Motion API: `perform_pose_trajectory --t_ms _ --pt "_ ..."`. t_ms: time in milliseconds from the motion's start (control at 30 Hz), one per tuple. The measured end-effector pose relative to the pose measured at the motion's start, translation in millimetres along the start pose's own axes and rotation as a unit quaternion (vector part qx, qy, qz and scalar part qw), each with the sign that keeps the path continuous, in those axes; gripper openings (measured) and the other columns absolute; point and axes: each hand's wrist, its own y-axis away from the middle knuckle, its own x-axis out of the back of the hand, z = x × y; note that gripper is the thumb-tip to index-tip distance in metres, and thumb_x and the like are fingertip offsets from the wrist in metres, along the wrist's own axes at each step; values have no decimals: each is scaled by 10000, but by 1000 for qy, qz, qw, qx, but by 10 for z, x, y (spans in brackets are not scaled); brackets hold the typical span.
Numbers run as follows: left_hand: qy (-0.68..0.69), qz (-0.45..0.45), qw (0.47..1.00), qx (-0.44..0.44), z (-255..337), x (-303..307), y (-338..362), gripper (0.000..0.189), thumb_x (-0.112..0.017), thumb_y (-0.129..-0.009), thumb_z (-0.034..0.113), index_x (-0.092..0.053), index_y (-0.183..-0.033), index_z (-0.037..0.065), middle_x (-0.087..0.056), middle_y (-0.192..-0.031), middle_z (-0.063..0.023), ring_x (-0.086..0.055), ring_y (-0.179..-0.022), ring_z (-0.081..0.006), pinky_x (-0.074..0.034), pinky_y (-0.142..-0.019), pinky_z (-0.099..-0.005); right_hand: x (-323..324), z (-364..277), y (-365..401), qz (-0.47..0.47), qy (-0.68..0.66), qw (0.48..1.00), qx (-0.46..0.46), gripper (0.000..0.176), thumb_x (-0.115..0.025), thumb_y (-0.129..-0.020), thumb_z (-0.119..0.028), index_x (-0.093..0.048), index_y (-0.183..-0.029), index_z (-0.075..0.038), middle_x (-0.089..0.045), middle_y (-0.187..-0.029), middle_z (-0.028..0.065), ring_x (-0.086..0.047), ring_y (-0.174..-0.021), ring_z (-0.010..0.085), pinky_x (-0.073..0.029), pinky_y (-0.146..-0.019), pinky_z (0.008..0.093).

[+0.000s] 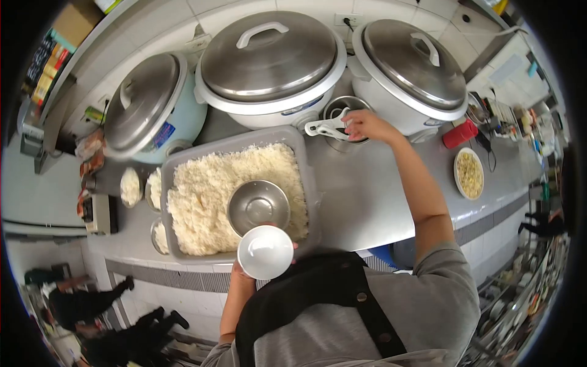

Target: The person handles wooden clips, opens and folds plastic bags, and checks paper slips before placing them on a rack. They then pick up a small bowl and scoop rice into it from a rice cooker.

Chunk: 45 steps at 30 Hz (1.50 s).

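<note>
My left hand (243,273) is wrapped round a white bowl (265,252), held at the front edge of a grey tub (310,202) of cooked rice (205,196). An empty steel bowl (259,207) rests on the rice, partly behind the white bowl. Over at the right, my right hand (365,126) is at a steel pot (347,144) that holds white-handled utensils (327,127). Its fingers are partly bent at the handles; whether they grip one I cannot tell.
Three lidded rice cookers (269,55) line the wall. Small bowls of rice (130,187) stand left of the tub. At the right are a red container (460,134) and a bowl of food (469,174). People in dark clothes (92,306) are at the lower left.
</note>
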Motion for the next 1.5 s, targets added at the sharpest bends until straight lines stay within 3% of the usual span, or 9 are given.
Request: perform_pose_trajectory --t_ms 100,233,433,533,767,1067,1267,1400,1500 --pt "40 -11 997 59 340 5 24 1219 -991 -523 453 -357 -1514 134 -500 -1410 -303 -478 -1317 -529 -491 -1004 -660 -362 -4 -234 75 249 963 70 324 -741 -780 -55 -667 -1091 -7 -700 -941 155 -701 -804 257 -539 -703 359" --pt "-27 223 957 185 832 -163 153 1119 -941 -558 531 -411 -1446 102 -597 -1276 -282 -536 -1254 -531 -533 -937 -676 -721 111 -487 177 387 887 178 335 -866 -657 -117 -644 -887 -18 -648 -834 148 -636 -845 355 -494 -777 428" --pt "21 54 988 146 1237 460 696 1248 -986 -526 464 -305 -1531 175 -485 -1431 -315 -494 -1344 -445 -465 -1068 -603 -791 -371 -349 245 387 880 123 526 -965 -548 -204 -582 -856 -17 -658 -792 134 -660 -731 288 -493 -654 401" --pt "12 17 993 112 1414 501 827 1139 -940 -581 521 -360 -1479 126 -539 -1374 -275 -527 -1293 -481 -489 -1006 -658 -632 -575 -269 164 243 955 -38 471 -958 -617 -161 -587 -880 -38 -657 -764 88 -645 -609 182 -490 -526 326" --pt "-15 20 994 110 1645 823 1055 1139 -933 -582 544 -383 -1478 108 -532 -1395 -260 -543 -1266 -494 -492 -997 -661 -208 -931 148 223 190 956 23 101 -743 -841 -11 -680 -916 10 -682 -767 80 -687 -615 136 -571 -539 259" --pt "36 -106 994 18 1911 1114 828 1146 -956 -573 510 -390 -1482 99 -528 -1416 -233 -529 -1271 -513 -504 -968 -671 -167 -2707 715 478 19 816 323 128 -628 -907 20 -595 -1030 16 -691 -950 131 -728 -813 195 -596 -729 296" --pt "-4 -119 990 -77 2121 920 735 1167 -956 -573 532 -370 -1485 101 -546 -1391 -186 -497 -1291 -539 -499 -949 -699 -235 -2843 -560 365 190 886 211 476 -614 -905 -72 -494 -1350 46 -685 -1057 198 -712 -1021 285 -560 -892 362" --pt "18 -117 988 -103 2017 1120 841 1266 -928 -581 595 -289 -1544 78 -490 -1442 -217 -437 -1300 -591 -481 -889 -741 -580 -2686 -1760 414 509 710 255 473 -707 -849 -155 -591 -1280 3 -662 -1117 193 -673 -1053 305 -552 -909 402" --pt "30 -61 992 -108 1933 1186 1026 1239 -931 -582 587 -308 -1529 86 -511 -1423 -210 -468 -1286 -565 -475 -907 -740 -1004 -2897 -1943 313 578 739 150 406 -729 -793 -139 -664 -1185 -55 -642 -1183 191 -623 -1145 358 -532 -954 439"
